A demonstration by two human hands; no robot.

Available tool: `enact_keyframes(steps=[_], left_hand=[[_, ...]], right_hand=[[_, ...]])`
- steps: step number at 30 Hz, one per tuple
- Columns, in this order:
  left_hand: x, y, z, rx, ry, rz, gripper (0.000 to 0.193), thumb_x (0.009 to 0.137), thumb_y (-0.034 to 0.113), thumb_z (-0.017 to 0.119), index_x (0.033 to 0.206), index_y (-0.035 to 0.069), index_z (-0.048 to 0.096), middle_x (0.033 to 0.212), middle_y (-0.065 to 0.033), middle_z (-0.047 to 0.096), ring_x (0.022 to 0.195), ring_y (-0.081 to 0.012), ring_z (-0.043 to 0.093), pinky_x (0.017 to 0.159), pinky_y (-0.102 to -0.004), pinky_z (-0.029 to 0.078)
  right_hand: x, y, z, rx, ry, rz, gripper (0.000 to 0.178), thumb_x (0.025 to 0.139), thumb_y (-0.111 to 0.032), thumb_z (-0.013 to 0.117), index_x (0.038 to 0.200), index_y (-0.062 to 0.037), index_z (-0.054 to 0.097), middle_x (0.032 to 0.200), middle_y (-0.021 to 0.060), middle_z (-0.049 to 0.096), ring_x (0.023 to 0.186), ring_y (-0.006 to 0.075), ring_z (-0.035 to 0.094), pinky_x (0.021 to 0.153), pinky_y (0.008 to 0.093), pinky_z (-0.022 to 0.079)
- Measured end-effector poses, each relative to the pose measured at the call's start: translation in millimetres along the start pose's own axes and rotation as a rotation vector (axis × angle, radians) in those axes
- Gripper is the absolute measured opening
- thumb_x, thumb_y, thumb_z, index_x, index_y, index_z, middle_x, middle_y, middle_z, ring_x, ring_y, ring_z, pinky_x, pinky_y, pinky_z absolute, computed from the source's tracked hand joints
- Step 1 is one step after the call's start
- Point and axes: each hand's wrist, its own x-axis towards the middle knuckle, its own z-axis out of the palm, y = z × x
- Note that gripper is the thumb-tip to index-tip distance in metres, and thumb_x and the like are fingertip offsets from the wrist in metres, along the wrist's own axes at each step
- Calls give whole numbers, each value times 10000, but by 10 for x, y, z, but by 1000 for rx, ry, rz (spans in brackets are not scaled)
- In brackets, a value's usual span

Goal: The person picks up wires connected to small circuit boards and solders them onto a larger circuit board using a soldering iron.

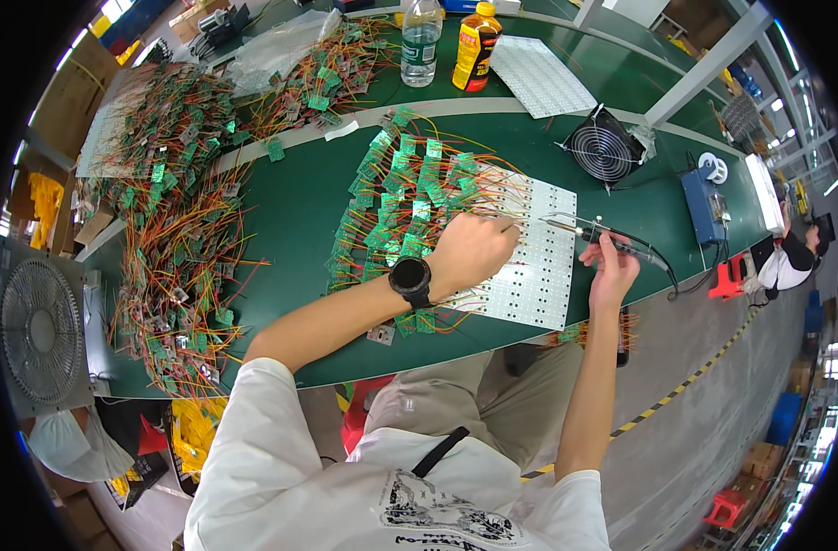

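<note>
My left hand (477, 250), with a black watch at its wrist, rests over a white perforated board (552, 266). Its fingertips are pinched together; whatever lies between them is too small to make out. My right hand (612, 271) grips a soldering iron (591, 235) with a thin metal feed arm, its tip pointing left just above the board. Rows of small green circuit boards (405, 197) with red and yellow wires spread left of the white board. Many of their wires end on its left part, and my left hand and forearm hide some of them.
Heaped wired circuit boards (185, 266) cover the table's left side. At the back stand a water bottle (420, 50), an orange-capped bottle (477, 50) and another white board (543, 78). A small black fan (603, 151), blue soldering station (703, 207) and solder spool (714, 167) sit rightward.
</note>
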Motion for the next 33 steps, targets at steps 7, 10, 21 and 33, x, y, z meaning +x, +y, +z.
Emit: enact_keyframes(steps=[7,10,21,33], left_hand=[[20,1,-41,-29,-14,-20,116,841,161,636,786,77,695,765,-55,647,615,-273,645,555,-398,520],[23,-12,-2,-31,-2,-27,107,827,155,641,782,79,702,755,-50,650,616,-270,647,555,-396,520],[10,-5,-4,-17,-21,-52,104,828,151,645,781,75,698,750,-49,643,618,-262,646,540,-390,513],[4,-12,-11,-17,-11,-37,120,834,150,645,763,57,673,748,-63,637,617,-272,642,540,-398,508]], right_hand=[[-15,94,-117,127,-139,151,187,926,-77,654,1046,65,633,715,126,662,574,189,633,532,265,472],[-11,110,-133,113,-148,142,184,926,-71,651,1039,74,634,728,125,663,563,187,629,523,264,472],[-22,133,-144,71,-170,141,182,920,-65,660,1028,79,635,717,119,656,555,186,631,516,266,469],[-24,133,-136,46,-158,136,188,919,-74,669,1031,75,641,708,123,658,548,185,628,514,261,467]])
